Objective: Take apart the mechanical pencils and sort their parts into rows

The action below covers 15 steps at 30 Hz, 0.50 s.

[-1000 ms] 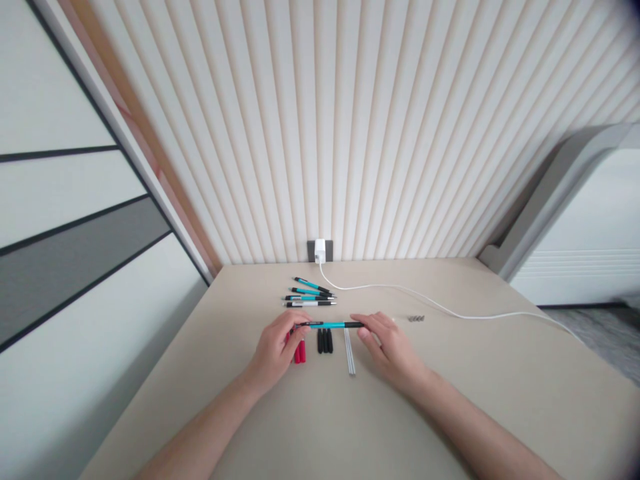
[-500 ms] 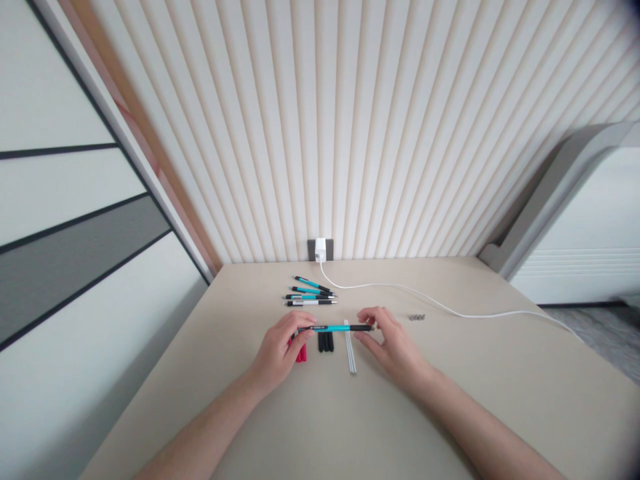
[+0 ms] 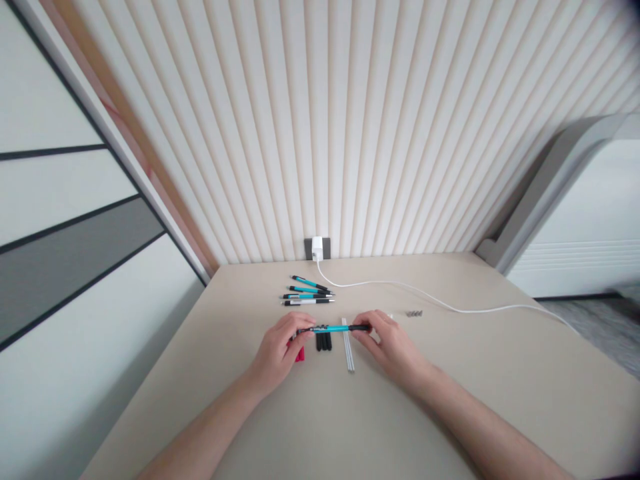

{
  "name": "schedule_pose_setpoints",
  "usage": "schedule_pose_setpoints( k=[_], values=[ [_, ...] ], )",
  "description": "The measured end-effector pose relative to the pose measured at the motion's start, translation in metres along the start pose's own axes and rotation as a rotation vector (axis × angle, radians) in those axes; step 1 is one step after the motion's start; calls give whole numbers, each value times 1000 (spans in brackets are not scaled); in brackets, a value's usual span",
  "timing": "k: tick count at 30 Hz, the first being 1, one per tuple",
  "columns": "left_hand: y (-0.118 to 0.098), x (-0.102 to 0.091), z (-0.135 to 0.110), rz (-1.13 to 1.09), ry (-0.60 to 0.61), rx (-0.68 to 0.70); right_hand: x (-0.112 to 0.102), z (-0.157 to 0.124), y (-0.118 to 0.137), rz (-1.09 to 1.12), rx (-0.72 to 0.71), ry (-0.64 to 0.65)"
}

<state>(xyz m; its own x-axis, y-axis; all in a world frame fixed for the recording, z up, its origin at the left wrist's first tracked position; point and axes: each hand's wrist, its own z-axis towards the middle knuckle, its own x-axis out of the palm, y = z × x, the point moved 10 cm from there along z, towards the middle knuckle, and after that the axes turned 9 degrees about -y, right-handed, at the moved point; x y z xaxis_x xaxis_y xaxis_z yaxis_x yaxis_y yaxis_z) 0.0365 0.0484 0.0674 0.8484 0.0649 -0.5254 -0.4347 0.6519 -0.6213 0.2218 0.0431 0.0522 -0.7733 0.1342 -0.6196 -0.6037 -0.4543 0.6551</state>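
A blue and black pen (image 3: 336, 328) is held level between my two hands, above the table. My left hand (image 3: 281, 343) pinches its clip end. The fingers of my right hand (image 3: 383, 337) are closed on the black grip at the other end. Beneath the pen lie several black tubes (image 3: 324, 341) side by side and thin white refills (image 3: 349, 350). Red pieces (image 3: 300, 355) show partly from under my left hand, which hides the rest of them.
Several assembled pens (image 3: 307, 296) lie in a loose fan further back. Small springs (image 3: 414, 313) rest to the right of my right hand. From a white charger (image 3: 317, 249) at the wall, a white cable (image 3: 425, 292) runs across the table (image 3: 320, 427) to the right edge.
My right hand has closed on the pen's black grip, where its thumb and fingers were apart around it before. My left hand keeps its pinch. The view has shifted slightly.
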Motion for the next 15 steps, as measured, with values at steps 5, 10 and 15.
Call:
schedule_pose_setpoints(
  k=[5, 10, 15],
  values=[
    [0, -1, 0, 8, -8, -5, 3, 0, 2, 22, -10, 23],
    [-3, -1, 1, 4, -8, 14, 7, -1, 0, -1, -6, 38],
    [-2, -1, 1, 10, -12, -6, 8, -1, 4, 27, -36, 66]
  ],
)
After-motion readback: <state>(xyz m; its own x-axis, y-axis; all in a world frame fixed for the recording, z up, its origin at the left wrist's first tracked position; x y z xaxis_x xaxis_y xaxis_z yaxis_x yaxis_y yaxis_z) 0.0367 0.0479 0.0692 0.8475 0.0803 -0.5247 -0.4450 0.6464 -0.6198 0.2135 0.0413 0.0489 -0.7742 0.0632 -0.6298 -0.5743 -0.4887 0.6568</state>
